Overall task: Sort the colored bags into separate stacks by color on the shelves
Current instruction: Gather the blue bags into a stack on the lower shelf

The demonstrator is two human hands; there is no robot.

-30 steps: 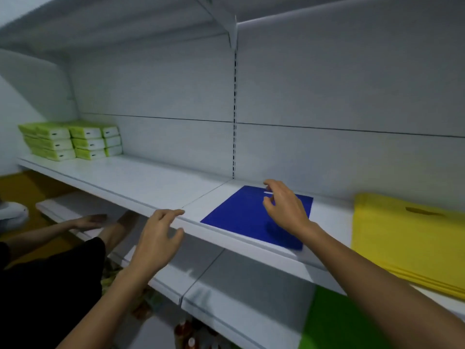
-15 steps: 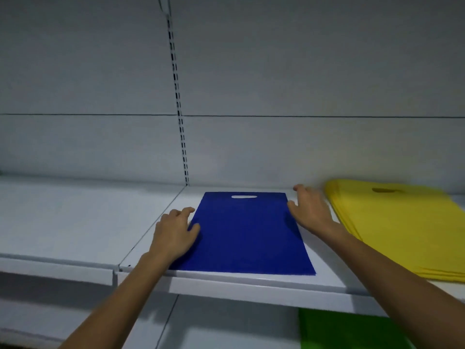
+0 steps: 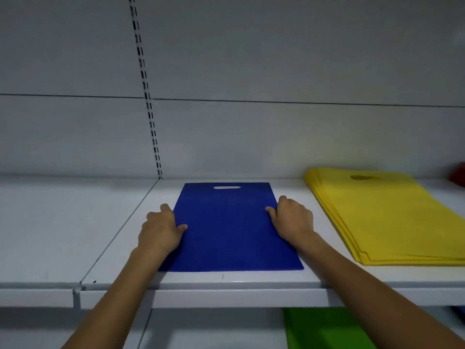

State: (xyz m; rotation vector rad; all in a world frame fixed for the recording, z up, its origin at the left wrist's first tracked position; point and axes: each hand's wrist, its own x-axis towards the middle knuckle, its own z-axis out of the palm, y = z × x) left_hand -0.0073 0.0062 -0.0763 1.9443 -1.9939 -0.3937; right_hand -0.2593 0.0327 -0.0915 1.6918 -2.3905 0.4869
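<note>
At the bottom right of the frame a green bag (image 3: 324,328) lies on the lower shelf. Above it, on the upper shelf (image 3: 239,285), the left hand (image 3: 161,229) and the right hand (image 3: 293,220) sit at the two side edges of one blue bag (image 3: 229,230), which lies flat in the centre. Each grip shows bent fingers and a thumb on the fabric; whether the fingers go under the edge I cannot tell. The step seems to be squaring this bag to start the blue stack, apart from the yellow stack (image 3: 382,217) at the right. Next, I think, the hands must release it and fetch another bag
</note>
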